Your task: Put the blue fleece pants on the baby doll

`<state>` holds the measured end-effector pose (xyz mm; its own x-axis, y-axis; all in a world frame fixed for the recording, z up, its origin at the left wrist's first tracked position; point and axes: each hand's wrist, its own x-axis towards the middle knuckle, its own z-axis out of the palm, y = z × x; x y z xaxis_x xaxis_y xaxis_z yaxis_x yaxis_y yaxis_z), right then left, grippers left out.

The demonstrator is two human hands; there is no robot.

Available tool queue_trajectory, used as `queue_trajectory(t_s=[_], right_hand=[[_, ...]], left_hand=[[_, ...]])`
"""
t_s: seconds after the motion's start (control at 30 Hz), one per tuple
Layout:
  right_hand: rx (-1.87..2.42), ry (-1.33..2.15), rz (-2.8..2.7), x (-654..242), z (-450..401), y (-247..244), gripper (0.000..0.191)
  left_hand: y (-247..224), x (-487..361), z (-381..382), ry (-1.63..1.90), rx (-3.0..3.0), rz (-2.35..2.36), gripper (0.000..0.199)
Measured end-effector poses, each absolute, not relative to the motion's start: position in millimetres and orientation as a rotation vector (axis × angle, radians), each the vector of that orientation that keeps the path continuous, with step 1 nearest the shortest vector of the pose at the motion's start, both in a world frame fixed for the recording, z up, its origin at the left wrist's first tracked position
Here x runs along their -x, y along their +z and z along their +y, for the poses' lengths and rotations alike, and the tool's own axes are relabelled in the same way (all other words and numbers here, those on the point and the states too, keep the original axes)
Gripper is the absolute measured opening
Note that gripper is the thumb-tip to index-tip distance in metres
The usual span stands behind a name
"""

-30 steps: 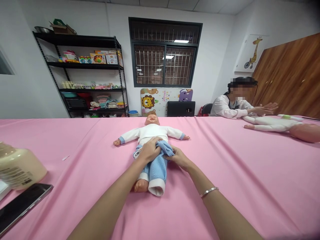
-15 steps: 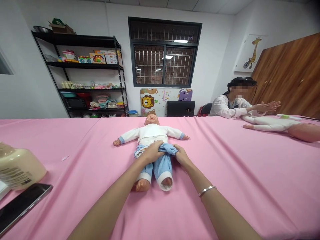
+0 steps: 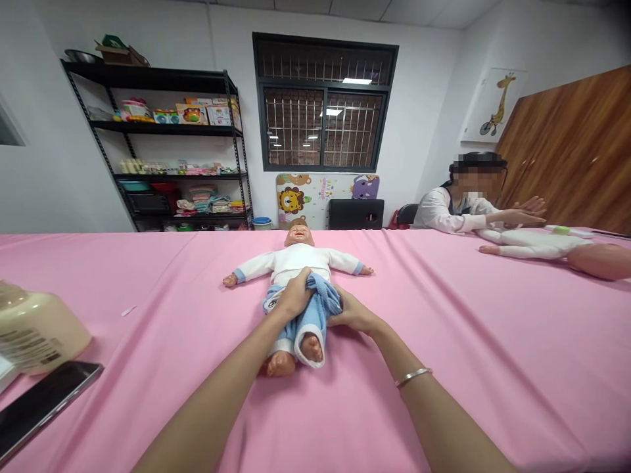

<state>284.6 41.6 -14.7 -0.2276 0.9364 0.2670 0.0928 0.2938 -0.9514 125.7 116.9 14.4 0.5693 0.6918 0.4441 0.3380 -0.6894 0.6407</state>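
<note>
A baby doll [image 3: 300, 259] in a white long-sleeved top lies on its back, arms spread, head away from me. Blue trousers [image 3: 315, 318] with white cuffs cover its legs, and both feet poke out. Their upper edge is bunched over the doll's hip. My left hand [image 3: 297, 295] grips the bunched cloth near the middle of the waist. At the outer side of the doll's leg on the right, my right hand [image 3: 352, 311] holds the trousers, some fingers hidden behind the cloth.
On the pink-covered table [image 3: 468, 368], a pump bottle [image 3: 42, 332] and a phone [image 3: 44, 407] lie at the left. Another person [image 3: 444, 207] sits at the back right beside a second doll [image 3: 552, 243]. A black shelf [image 3: 162, 125] stands behind.
My right hand has moved slightly down and left along the trousers. The doll's leg on the right has shifted left, and the cloth is more gathered. The other person's hands have moved slightly.
</note>
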Motion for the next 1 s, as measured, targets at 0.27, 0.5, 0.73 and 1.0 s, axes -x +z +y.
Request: queue_trajectory(t_s=[0.27, 0.5, 0.73, 1.0], right_hand=[[1.264, 0.445, -1.544, -273, 51, -27, 0.037], [1.410, 0.390, -1.333, -269, 57, -36, 0.027], [1.144, 0.867, -1.021, -285, 64, -35, 0.031], [1.319, 0.786, -0.730, -279, 67, -41, 0.021]], left_hand=[[11, -126, 127, 1.026, -2.261, 0.843, 0.012], [10, -126, 124, 1.064, -2.240, 0.670, 0.011], [28, -117, 111, 1.104, -2.723, 0.873, 0.035], [23, -62, 118, 0.773, -2.299, 1.132, 0.083]])
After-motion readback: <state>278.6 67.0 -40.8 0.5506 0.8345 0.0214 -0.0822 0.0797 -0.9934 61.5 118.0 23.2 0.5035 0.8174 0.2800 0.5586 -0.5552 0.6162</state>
